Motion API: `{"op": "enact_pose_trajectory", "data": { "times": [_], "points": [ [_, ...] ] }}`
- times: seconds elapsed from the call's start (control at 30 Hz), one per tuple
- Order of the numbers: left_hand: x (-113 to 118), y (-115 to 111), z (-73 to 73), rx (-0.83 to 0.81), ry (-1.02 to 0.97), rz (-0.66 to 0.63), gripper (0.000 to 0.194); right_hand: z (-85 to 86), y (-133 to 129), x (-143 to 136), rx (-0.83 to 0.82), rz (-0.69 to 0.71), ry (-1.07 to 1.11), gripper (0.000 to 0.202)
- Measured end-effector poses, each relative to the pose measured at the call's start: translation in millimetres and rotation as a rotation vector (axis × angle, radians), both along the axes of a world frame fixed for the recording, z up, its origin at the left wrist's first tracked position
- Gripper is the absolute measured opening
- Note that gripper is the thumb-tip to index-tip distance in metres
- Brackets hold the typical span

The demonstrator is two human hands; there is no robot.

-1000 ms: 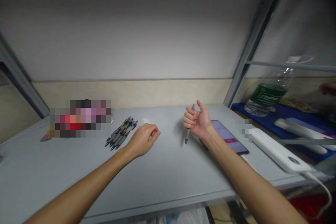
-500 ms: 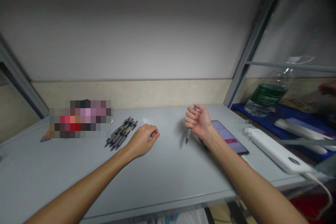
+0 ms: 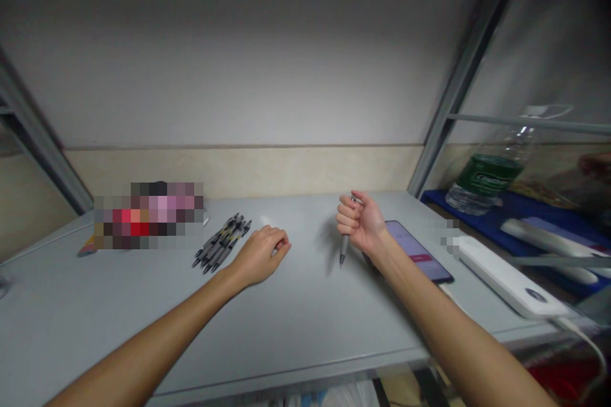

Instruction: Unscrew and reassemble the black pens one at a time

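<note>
My right hand (image 3: pixel 358 219) is raised a little over the desk, its fingers wrapped round a grey click pen (image 3: pixel 344 250). The pen points downward with its tip below the fist, and my thumb lies close to its top end. My left hand (image 3: pixel 262 253) rests palm down on the desk with curled fingers and the thumb against them; I see nothing held there. Just left of that hand lies a bundle of similar grey and black pens (image 3: pixel 222 245), side by side and slanted. A phone (image 3: pixel 417 254) with a lit screen lies partly behind my right wrist.
A white power bank (image 3: pixel 510 276) with a cable lies at the right on the grey desk (image 3: pixel 286 331). A large bottle with a green label (image 3: pixel 491 172) stands on a blue surface beyond the metal frame. Blurred-out items (image 3: pixel 153 213) sit at the back left.
The pen in my right hand has tilted slightly, its tip now a little lower and further right. My left hand stays in place. The view has shifted very slightly.
</note>
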State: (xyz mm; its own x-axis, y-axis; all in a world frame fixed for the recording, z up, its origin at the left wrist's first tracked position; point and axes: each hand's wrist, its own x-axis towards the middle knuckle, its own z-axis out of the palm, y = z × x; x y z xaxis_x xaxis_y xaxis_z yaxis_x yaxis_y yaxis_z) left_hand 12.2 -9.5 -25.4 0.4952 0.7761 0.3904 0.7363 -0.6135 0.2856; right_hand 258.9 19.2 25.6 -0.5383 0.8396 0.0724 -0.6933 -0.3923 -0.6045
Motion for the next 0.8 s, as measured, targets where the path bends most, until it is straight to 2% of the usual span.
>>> {"op": "enact_pose_trajectory", "data": {
  "times": [0.27, 0.47, 0.8],
  "points": [
    [-0.3, -1.4, 1.3, -0.005, 0.023, -0.005, 0.02, 0.0, 0.2, -0.2, -0.017, 0.008, -0.005, 0.036],
    [-0.9, -1.6, -0.1, -0.004, 0.028, -0.006, 0.02, 0.9, -1.0, -0.5, 0.005, 0.023, -0.03, 0.044],
    [-1.3, 0.1, -0.3, 0.001, 0.028, -0.014, 0.02, 1.3, -0.2, -2.0, -0.014, -0.055, -0.014, 0.035]
  ]
}}
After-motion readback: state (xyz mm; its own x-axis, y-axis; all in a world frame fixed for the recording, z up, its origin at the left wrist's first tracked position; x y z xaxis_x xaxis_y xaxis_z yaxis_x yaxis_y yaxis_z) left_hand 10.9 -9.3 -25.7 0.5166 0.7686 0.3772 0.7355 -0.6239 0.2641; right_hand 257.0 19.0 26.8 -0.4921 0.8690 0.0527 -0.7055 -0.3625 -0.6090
